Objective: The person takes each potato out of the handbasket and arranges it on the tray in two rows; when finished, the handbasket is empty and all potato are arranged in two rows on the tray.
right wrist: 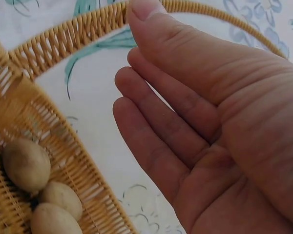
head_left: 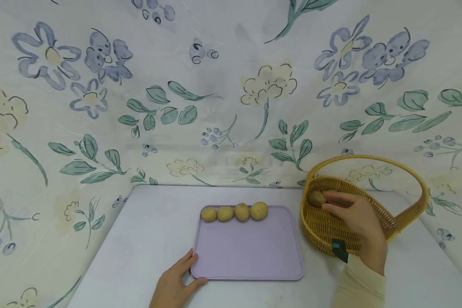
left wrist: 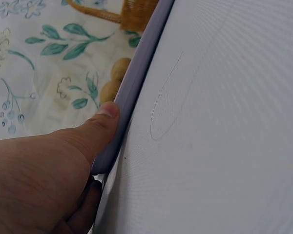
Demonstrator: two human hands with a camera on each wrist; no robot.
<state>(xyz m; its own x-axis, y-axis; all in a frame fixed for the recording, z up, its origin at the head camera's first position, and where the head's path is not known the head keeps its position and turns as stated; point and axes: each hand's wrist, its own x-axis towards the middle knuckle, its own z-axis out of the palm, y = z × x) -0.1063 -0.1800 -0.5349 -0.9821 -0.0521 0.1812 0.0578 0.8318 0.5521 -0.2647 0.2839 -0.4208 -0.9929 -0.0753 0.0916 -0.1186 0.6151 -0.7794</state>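
A row of several potatoes (head_left: 242, 212) lies along the far edge of a lilac tray (head_left: 250, 252). My left hand (head_left: 176, 278) holds the tray's near left corner, its thumb along the front rim and its fingers at the left side. Over the wicker basket (head_left: 315, 229), my right hand (head_left: 356, 214) reaches in, fingertips beside a brownish potato (head_left: 316, 199). In the right wrist view, this hand (right wrist: 200, 131) has loosely extended fingers, with nothing visible between them. Three potatoes (right wrist: 27, 165) in the basket show there; the right hand hides part of the basket in the head view.
The basket's tall arched handle (head_left: 365, 157) rises above the right arm. A white table (head_left: 150, 226) carries tray and basket. Cloth (head_left: 231, 85) printed with flowers and leaves hangs behind and at the sides.
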